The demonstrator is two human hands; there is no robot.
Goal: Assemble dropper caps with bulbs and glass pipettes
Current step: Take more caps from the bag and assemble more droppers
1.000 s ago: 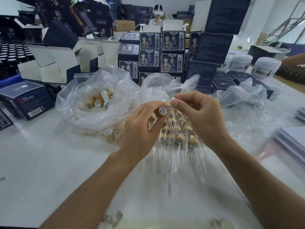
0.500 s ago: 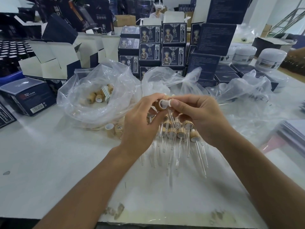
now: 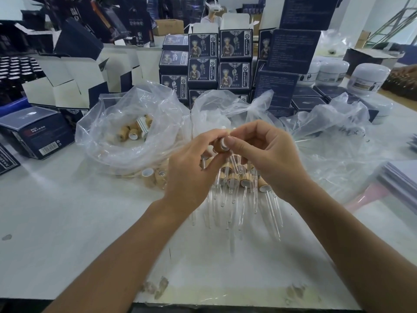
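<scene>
My left hand (image 3: 191, 168) grips a wood-coloured dropper cap (image 3: 220, 145) with a white inside, its open end facing me. My right hand (image 3: 268, 154) pinches at that cap's opening with thumb and forefinger; what it pinches is too small to make out. Both hands hover above a row of assembled droppers (image 3: 243, 179), caps at the far end and glass pipettes (image 3: 270, 213) pointing toward me on the white table (image 3: 56, 211). A clear bag (image 3: 108, 141) at the left holds loose caps (image 3: 133, 132). Two more caps (image 3: 153, 176) lie beside the row.
Two more clear bags (image 3: 327, 123) lie behind and right of my hands. Stacked dark blue boxes (image 3: 234, 59) form a wall behind them, with open cartons (image 3: 67, 82) at the left and white jars (image 3: 367, 80) at the right. A paper stack (image 3: 401, 179) sits at the right edge.
Both hands have stayed together at the cap, working on it with small finger movements. The camera has tilted down a little, so the scene sits slightly higher in the frame.
</scene>
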